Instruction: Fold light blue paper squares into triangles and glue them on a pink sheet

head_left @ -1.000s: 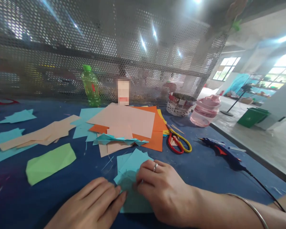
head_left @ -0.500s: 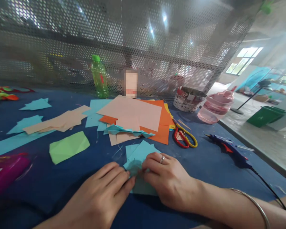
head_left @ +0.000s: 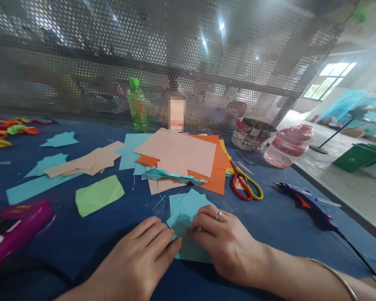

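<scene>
A folded light blue paper piece lies on the blue table near the front edge. My left hand rests with its fingers together, the tips pressing the paper's left edge. My right hand, with a ring on one finger and a bangle on the wrist, has its fingers curled down and pinches the same paper from the right. The fingertips of both hands nearly meet over a fold.
Behind lie pink and orange paper sheets, a green paper scrap, red-and-yellow scissors, a blue glue gun with its cord, a green bottle, a woven basket, a pink jar, and a magenta object at left. A perforated metal screen closes the far side.
The view has shifted left and down, so the magenta object came into sight. Both hands stay on the blue paper, their fingertips drawn a little closer together.
</scene>
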{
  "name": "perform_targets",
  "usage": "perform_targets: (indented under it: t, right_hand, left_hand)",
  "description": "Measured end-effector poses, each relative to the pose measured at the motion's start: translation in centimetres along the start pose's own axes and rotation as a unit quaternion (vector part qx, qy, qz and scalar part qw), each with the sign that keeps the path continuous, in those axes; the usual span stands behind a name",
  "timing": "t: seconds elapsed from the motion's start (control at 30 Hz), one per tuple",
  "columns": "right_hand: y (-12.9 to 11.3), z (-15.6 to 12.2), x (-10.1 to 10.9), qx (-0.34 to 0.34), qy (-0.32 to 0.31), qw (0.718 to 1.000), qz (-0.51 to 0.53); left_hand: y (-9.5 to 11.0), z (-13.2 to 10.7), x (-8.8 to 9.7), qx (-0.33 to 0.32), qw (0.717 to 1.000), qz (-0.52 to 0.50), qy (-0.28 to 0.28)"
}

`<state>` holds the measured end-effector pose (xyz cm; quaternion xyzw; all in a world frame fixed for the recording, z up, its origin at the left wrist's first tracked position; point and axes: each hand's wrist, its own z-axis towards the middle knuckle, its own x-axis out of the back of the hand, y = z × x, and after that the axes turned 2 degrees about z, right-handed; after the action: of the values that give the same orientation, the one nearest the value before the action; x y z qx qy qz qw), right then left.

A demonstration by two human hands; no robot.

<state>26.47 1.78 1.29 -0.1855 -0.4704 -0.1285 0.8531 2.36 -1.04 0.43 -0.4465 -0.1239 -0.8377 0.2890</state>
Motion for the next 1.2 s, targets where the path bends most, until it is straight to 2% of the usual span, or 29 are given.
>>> perform_targets:
  t: [0.13, 0.37, 0.63, 0.9, 1.2]
  right_hand:
    - [-0.11, 0.23, 0.10, 0.000, -0.012, 1.000, 0.010]
    - [0.07, 0.14, 0.13, 0.007, -0.003, 1.000, -0.019]
    - [0.10, 0.04, 0.02, 0.007, 0.010, 1.000, -0.019]
    - [0.00, 0.02, 0.12, 0.003, -0.017, 1.000, -0.001]
    - [-0.20, 0.37, 0.33, 0.003, -0.047, 0.998, -0.033]
  left_hand:
    - [-0.20, 0.01, -0.14, -0.003, 1.000, 0.003, 0.005]
    - [-0.07, -0.34, 0.03, 0.005, 1.000, -0.001, -0.023]
    - [0.07, -0.11, 0.50, 0.018, 1.000, -0.021, -0.015]
    - [0.01, -0.56, -0.10, 0.011, 0.999, -0.013, -0.044]
    - [0.12, -0.10, 0.19, -0.022, 1.000, 0.015, -0.012]
